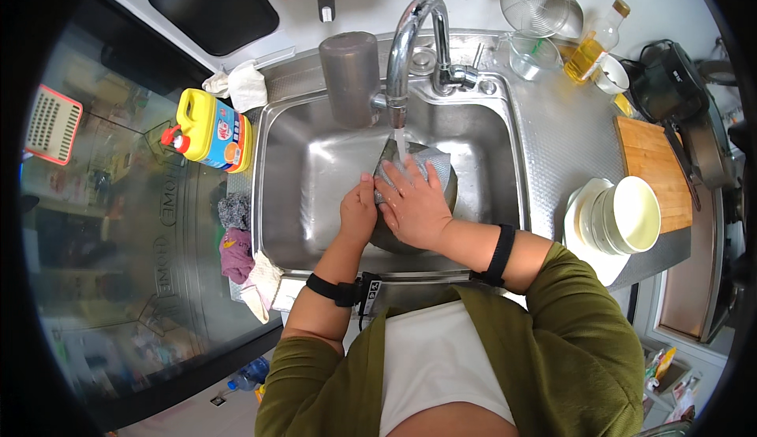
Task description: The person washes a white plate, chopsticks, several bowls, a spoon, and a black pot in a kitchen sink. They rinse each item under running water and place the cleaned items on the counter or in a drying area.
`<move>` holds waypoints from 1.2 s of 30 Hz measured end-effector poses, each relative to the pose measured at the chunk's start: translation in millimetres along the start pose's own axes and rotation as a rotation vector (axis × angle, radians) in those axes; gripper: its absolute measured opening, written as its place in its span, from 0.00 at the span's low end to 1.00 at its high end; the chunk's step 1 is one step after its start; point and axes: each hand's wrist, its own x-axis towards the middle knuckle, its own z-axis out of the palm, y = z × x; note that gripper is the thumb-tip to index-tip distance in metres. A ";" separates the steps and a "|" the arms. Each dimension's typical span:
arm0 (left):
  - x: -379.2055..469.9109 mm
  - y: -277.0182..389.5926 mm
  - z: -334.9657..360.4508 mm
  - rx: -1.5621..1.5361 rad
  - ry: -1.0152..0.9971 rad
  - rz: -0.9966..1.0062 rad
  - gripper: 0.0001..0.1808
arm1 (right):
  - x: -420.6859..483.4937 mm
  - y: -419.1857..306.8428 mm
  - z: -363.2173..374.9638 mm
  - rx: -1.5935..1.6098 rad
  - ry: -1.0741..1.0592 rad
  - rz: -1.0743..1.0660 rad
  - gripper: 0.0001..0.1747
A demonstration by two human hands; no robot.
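Note:
Over the stainless steel sink [322, 200], my left hand [359, 209] grips the left edge of a dark round pan or lid [452, 192], with the thumb up. My right hand [414, 203] lies spread on a grey cloth [436, 159] and presses it against the round thing's surface. Water runs from the chrome faucet [397, 76] onto the cloth and the fingers. The palm and cloth hide much of the round thing, so its exact kind cannot be told.
A metal cylinder [350, 79] adjoins the faucet. Left of the sink stand a yellow detergent jug [216, 132] and cloths [236, 254]. Stacked bowls [633, 215], a wooden cutting board [653, 171], an oil bottle [594, 47] and a clear measuring cup [532, 59] are on the right.

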 end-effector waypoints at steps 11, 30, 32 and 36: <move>-8.5 25.0 -44.3 -0.399 0.079 -0.187 0.28 | 72.1 111.4 56.4 1.808 -0.648 0.909 0.25; 32.7 41.8 71.6 -0.866 -0.048 -0.388 0.34 | -28.2 54.3 25.1 2.352 0.273 1.708 0.30; 34.8 48.0 80.0 -0.879 -0.036 -0.417 0.34 | -17.9 39.1 13.6 2.296 0.412 1.694 0.29; 35.3 57.0 87.0 -0.882 0.009 -0.402 0.35 | -3.4 15.3 8.4 1.776 0.524 1.491 0.32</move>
